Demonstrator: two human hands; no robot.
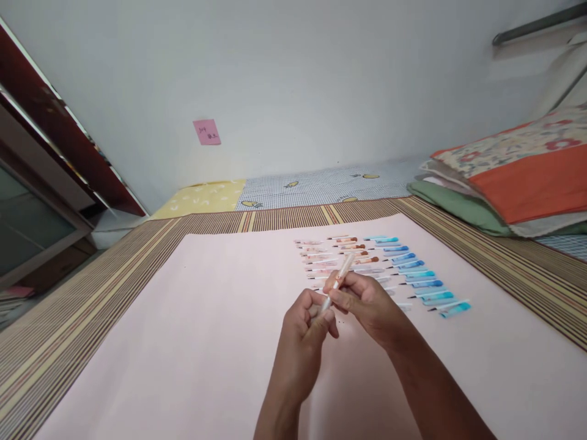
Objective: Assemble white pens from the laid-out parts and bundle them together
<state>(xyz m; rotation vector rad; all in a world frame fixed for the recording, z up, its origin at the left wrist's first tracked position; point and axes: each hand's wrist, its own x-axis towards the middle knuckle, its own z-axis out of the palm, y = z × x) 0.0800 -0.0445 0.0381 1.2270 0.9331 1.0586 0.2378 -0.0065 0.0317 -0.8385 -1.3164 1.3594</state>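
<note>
Judged well along: three columns already laid out on the pink sheet (183, 342), namely pink pens (316, 260), orange pens (358, 245) and blue pens (419, 278). One pale pen (339, 278) not yet down, in hand at 6 o'clock of the columns. Left hand (305, 324) curled, fingertips pinching its lower end; right hand (367, 302) closed round its middle. Long axis from 7 to 1 o'clock, upper end toward 1.

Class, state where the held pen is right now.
Head view, just right of centre: the pen is gripped between the left hand and right hand over the pink sheet, directly in front of the laid-out rows of pens.
</note>
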